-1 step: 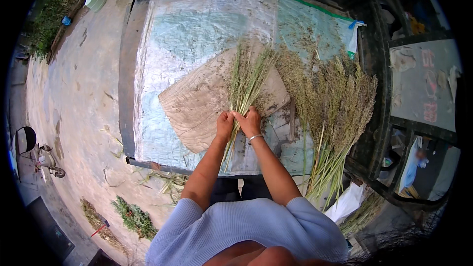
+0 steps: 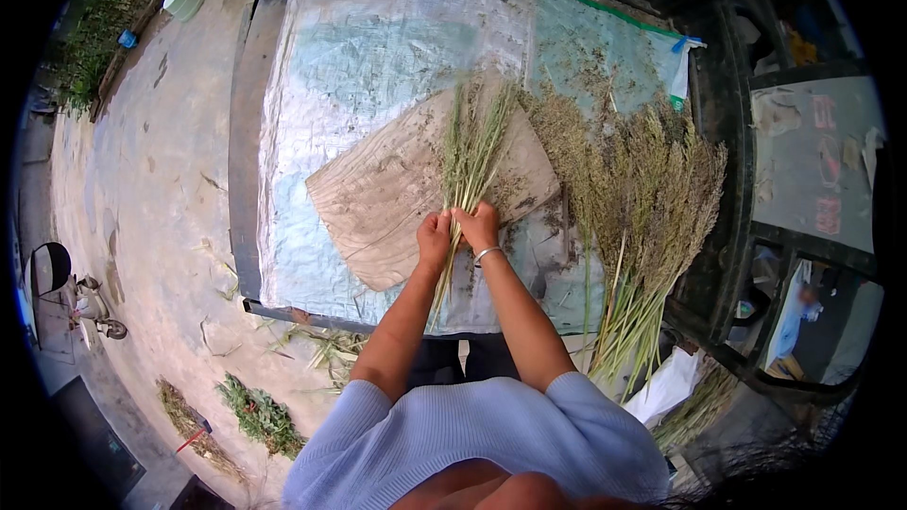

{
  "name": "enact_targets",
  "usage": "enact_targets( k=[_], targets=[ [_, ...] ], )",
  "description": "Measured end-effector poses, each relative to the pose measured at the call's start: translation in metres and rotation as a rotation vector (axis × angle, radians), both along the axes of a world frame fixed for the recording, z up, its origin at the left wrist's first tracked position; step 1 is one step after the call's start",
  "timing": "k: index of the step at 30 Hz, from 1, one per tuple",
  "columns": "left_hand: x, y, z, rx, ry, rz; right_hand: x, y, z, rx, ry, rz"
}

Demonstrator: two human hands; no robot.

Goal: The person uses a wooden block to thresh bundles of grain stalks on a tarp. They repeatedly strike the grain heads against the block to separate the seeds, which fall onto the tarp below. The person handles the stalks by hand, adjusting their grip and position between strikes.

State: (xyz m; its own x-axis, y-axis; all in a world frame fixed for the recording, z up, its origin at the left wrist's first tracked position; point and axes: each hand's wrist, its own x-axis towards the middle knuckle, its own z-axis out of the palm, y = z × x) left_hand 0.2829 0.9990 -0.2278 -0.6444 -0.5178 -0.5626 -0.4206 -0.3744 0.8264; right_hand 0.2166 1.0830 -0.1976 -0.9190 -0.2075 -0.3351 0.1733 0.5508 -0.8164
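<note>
Both of my hands are wrapped round the stems of a small bunch of green seed-head stalks. My left hand is closed on the left side of the stems. Right beside it, my right hand, with a bracelet at the wrist, is closed on them too. The feathery heads point away from me over a brown wooden board, tilted on the sheet and strewn with seeds and chaff. Bare stem ends hang below my hands towards me. Fingertips under the stems are partly hidden.
A pale blue-white woven sheet covers the flat bed beneath the board. To the right lies a big heap of drier seed-head stalks, against a dark metal frame. Leafy green cuttings lie on the concrete at lower left.
The heads of the held bunch have swung slightly left and stand more upright. Both hands keep their grip with hardly any shift.
</note>
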Motion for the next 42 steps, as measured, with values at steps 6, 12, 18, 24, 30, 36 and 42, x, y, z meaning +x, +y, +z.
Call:
enact_targets(
  k=[6,12,18,24,30,36,42],
  targets=[
    [0.007,-0.012,-0.014,-0.087,0.005,0.016,0.001,-0.005,0.002,-0.695,-0.770,-0.175],
    [0.000,-0.016,0.033,-0.219,-0.026,-0.408,-0.001,0.005,-0.013,-0.699,-0.741,-0.149],
    [0.008,-0.037,0.039,0.272,0.021,-0.489,-0.012,0.026,-0.012,-0.799,-0.946,0.009],
    [0.005,-0.041,0.043,0.711,-0.091,-0.475,-0.022,0.034,-0.012,-0.880,-0.967,0.220],
    [0.000,-0.025,0.064,0.853,-0.009,-0.462,-0.034,0.035,-0.005,-0.849,-0.991,0.261],
    [-0.003,-0.019,0.057,0.698,-0.046,-0.351,-0.040,0.022,0.011,-0.805,-0.922,0.048],
    [-0.007,-0.012,0.048,0.360,-0.067,-0.436,-0.028,0.006,0.015,-0.483,-0.449,-0.117]
  ],
)
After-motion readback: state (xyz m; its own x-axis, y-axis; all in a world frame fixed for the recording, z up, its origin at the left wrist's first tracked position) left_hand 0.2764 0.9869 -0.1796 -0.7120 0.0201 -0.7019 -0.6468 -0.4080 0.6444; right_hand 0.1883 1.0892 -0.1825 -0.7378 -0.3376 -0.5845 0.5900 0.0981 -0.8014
